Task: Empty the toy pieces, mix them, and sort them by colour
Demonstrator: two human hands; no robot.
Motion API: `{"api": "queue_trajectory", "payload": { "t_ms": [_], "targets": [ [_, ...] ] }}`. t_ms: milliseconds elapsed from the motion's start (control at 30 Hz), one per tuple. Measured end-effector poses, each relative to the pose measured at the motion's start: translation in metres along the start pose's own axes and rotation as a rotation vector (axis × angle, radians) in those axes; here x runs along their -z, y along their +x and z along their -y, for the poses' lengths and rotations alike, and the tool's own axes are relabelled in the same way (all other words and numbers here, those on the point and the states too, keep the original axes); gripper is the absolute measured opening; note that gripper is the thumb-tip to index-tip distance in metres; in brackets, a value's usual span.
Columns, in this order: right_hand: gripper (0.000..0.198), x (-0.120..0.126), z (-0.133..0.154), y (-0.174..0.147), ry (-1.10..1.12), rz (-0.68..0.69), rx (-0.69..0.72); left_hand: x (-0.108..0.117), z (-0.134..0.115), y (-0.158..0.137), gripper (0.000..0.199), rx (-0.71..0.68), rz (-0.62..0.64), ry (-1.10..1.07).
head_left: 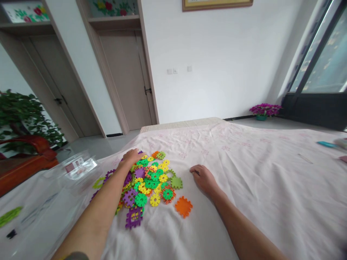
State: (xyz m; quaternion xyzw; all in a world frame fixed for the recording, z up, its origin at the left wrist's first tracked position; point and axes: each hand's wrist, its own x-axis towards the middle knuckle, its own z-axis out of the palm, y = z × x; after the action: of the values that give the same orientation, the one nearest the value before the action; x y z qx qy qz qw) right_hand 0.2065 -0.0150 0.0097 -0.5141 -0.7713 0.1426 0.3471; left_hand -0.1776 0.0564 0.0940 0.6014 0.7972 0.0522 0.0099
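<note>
A heap of plastic interlocking building pieces (155, 176) in yellow, green, purple and orange lies on the pale cloth. My left hand (132, 156) rests on the heap's far left edge, fingers reaching over the pieces near a purple one; its fingertips are partly hidden and no held piece shows. To the right of the heap, my right hand (202, 176) lies on the cloth with fingers curled in and nothing visible in them. An orange square piece (183, 207) sits apart near the front. A purple window-like piece (133, 217) lies at the heap's near edge.
A clear plastic package (80, 167) and a transparent bag (46, 216) lie left of my left arm, with a green piece (11, 216) beyond. A blue item (326, 144) is at far right. A wooden chair (27, 159) stands at the left edge of the cloth-covered surface (260, 180).
</note>
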Motion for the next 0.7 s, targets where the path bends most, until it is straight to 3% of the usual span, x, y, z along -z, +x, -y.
{"api": "queue_trajectory", "payload": {
  "t_ms": [267,467,700],
  "targets": [
    [0.026,0.001,0.002,0.001,0.007,-0.020,-0.003,-0.027,0.012,0.038,0.095,0.014,0.156,0.046],
    [0.025,0.000,0.000,0.002,0.006,-0.032,0.002,-0.040,0.013,0.042,0.105,-0.064,0.233,0.036],
    [0.026,0.001,0.002,0.003,-0.009,-0.012,0.003,-0.047,0.003,0.022,0.087,-0.146,0.151,0.059]
  ]
}}
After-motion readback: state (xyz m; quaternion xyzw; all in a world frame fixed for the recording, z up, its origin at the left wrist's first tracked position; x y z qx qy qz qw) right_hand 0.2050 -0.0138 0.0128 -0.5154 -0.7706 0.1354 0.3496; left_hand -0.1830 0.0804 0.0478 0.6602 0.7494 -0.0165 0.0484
